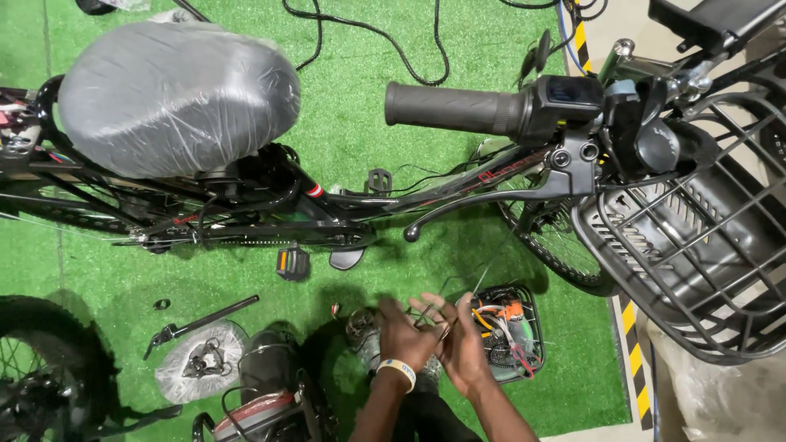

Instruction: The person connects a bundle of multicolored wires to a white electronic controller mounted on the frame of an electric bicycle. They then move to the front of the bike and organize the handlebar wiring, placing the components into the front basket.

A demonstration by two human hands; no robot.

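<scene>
I look down on a black electric bicycle (270, 205) lying across green turf. Its saddle (176, 98) is wrapped in clear plastic. The handlebar grip (450, 108) and brake lever (491, 200) are close to the camera. Low in the view, my left hand (403, 334) and my right hand (460, 344) are pressed together over thin wires. The wires lead to an open black controller box (509, 329) full of orange, red and yellow wiring. A white wristband sits on my left wrist. What exactly the fingers pinch is hidden.
A black wire basket (704, 237) fills the right side. A loose crank arm (201, 321) and a plastic-wrapped part (201, 360) lie on the turf at lower left. A spoked wheel (33, 368) shows at the left edge. Yellow-black tape (634, 360) marks the turf's edge.
</scene>
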